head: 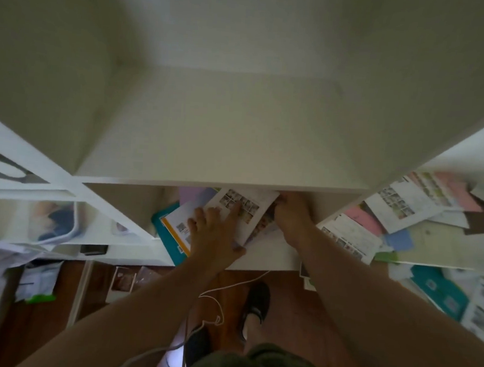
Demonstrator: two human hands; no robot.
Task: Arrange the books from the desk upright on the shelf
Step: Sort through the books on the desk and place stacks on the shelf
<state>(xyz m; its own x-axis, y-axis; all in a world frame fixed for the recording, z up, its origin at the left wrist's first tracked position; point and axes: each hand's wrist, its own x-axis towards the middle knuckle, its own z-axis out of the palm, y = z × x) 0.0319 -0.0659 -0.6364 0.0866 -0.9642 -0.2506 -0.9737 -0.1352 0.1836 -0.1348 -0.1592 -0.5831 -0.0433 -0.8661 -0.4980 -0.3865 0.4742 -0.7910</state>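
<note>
A white book [245, 204] with small photos on its cover lies on a loose pile on the white desk [267, 257], under the front edge of the empty shelf [224, 131]. My left hand [213, 232] rests on that book with fingers spread and the thumb at its near edge. My right hand [291, 214] grips the right side of the pile, fingertips hidden under the shelf edge. Below lie an orange-edged white book [176, 224], a teal book [164, 236] and a lilac one [194, 194].
More books and papers [403, 216] lie scattered on the desk to the right, pink, blue and teal among them. A clear plastic bin [54, 220] sits at the left. A white cable [213, 303] runs over the wooden floor by my feet.
</note>
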